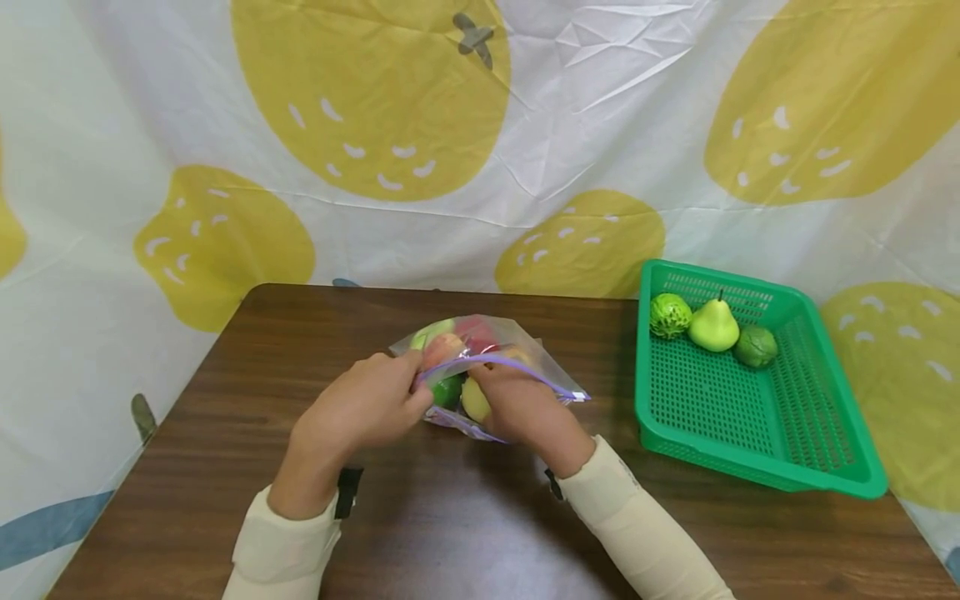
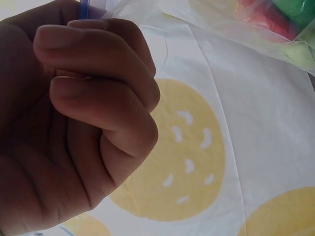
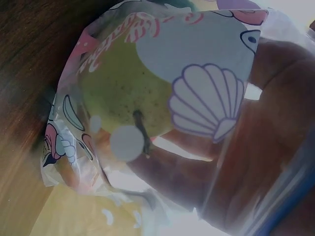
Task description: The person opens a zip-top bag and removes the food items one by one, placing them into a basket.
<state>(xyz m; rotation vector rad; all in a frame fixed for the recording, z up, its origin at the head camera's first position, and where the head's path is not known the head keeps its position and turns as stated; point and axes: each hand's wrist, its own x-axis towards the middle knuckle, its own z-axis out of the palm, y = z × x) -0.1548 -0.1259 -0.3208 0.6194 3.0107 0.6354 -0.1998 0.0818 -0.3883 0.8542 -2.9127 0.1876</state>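
Note:
A clear zip bag (image 1: 551, 371) with a purple zip strip and printed shells lies on the table, holding several fruits. My left hand (image 1: 367, 404) pinches the left side of its mouth; in the left wrist view the fingers (image 2: 113, 88) are curled, with a bit of the purple strip above them. My right hand (image 1: 517, 404) reaches inside the bag, its fingers curled against a yellow-green pear (image 3: 123, 93) with a dark stem. The bag's print partly covers that grip. Beside the pear is a green fruit (image 1: 447, 392); a peach-coloured fruit (image 1: 442, 350) and a red one (image 1: 476, 333) lie behind.
A green plastic basket (image 1: 757, 467) stands at the table's right. In its far end sit a bumpy green fruit (image 1: 670, 316), a light green pear (image 1: 714, 325) and a dark green round fruit (image 1: 755, 346). A lemon-print cloth (image 1: 420, 233) hangs behind the brown wooden table (image 1: 225, 417).

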